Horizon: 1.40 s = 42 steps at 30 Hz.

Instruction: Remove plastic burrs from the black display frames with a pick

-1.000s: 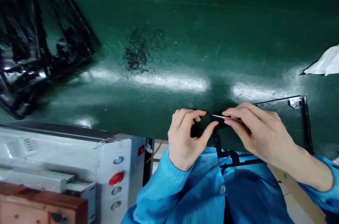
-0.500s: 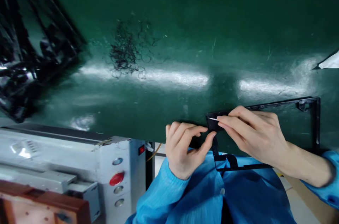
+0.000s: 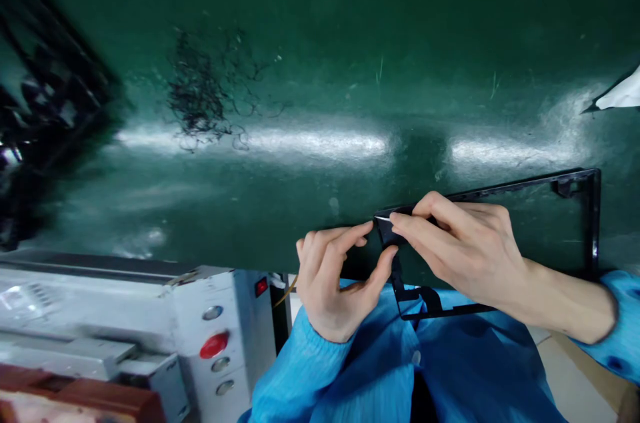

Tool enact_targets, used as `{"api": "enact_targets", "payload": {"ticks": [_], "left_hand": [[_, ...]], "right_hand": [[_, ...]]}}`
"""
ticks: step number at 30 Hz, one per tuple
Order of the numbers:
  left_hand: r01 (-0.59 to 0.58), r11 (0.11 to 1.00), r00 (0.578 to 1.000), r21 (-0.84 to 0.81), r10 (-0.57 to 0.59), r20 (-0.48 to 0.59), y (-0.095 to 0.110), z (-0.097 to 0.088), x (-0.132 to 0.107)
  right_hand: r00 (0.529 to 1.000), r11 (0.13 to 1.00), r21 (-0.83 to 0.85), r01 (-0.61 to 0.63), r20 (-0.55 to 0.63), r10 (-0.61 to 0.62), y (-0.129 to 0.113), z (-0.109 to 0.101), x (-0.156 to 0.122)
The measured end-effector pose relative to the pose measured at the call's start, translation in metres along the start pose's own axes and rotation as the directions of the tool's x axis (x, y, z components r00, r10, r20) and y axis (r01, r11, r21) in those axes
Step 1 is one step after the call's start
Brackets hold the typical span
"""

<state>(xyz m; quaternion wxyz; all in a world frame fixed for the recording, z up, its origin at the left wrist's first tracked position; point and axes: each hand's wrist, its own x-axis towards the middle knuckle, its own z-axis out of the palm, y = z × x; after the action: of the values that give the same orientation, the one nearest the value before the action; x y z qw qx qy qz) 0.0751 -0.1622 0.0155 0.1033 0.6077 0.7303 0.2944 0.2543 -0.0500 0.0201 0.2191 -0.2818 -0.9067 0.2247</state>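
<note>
A black plastic frame (image 3: 593, 223) lies at the table's front edge, its near side overhanging toward my blue jacket. My left hand (image 3: 337, 276) grips its left corner, index fingertip at the corner and thumb a little below. Between the thumb and fingers of my right hand (image 3: 460, 243) is a thin, pale blade (image 3: 383, 218). Its tip rests at the frame's left corner, close to my left index finger. The rest of the blade is hidden in my fingers.
Black curled shavings (image 3: 197, 93) lie on the green table (image 3: 320, 23). More black frames (image 3: 47, 86) are piled at the left. A grey machine (image 3: 220, 323) with a red button stands in front of the table at the left. Something white (image 3: 620, 91) sits at the right edge.
The view has shifted slightly, so the shavings and piled frames sit further left. The blade's tip has moved left along the frame to its corner. Both hands keep their grip.
</note>
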Motion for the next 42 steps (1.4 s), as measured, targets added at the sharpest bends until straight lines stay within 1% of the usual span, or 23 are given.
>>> {"api": "enact_targets", "payload": {"ticks": [4, 9, 15, 19, 22, 28, 38, 42], "left_hand": [[-0.024, 1.000, 1.000, 0.011, 0.024, 0.009, -0.0006, -0.0001, 0.0000], [-0.045, 0.999, 0.999, -0.006, 0.045, -0.001, -0.0028, 0.0016, 0.0003], [-0.052, 0.999, 0.999, -0.009, 0.052, -0.003, -0.0030, 0.0018, 0.0001], [-0.063, 0.998, 0.998, -0.014, 0.063, -0.002, -0.0024, 0.0020, 0.0006], [-0.070, 0.997, 0.998, -0.014, 0.070, -0.008, -0.0022, 0.0024, 0.0011], [-0.075, 0.997, 0.997, -0.021, 0.075, -0.008, -0.0021, 0.0026, 0.0004], [-0.088, 0.996, 0.996, -0.017, 0.088, -0.013, -0.0019, 0.0029, 0.0019], [-0.087, 0.996, 0.996, -0.019, 0.087, -0.014, -0.0021, 0.0030, 0.0016]], "right_hand": [[1.000, 1.000, 0.015, 0.005, 0.018, -0.005, 0.0010, -0.0004, -0.0004], [1.000, 1.000, 0.007, 0.002, 0.002, -0.002, 0.0009, 0.0005, 0.0004], [1.000, 1.000, 0.024, 0.007, 0.019, -0.008, 0.0008, -0.0002, -0.0004], [1.000, 0.999, 0.035, -0.015, -0.011, 0.015, 0.0001, -0.0002, -0.0008], [0.999, 1.000, 0.013, -0.015, -0.036, 0.015, -0.0006, 0.0004, -0.0003], [0.999, 0.999, -0.037, -0.011, -0.033, 0.010, -0.0013, 0.0012, 0.0004], [1.000, 1.000, 0.027, 0.003, -0.030, -0.002, -0.0016, 0.0007, 0.0024], [0.999, 1.000, 0.010, -0.006, -0.041, 0.006, -0.0015, 0.0009, 0.0022]]}}
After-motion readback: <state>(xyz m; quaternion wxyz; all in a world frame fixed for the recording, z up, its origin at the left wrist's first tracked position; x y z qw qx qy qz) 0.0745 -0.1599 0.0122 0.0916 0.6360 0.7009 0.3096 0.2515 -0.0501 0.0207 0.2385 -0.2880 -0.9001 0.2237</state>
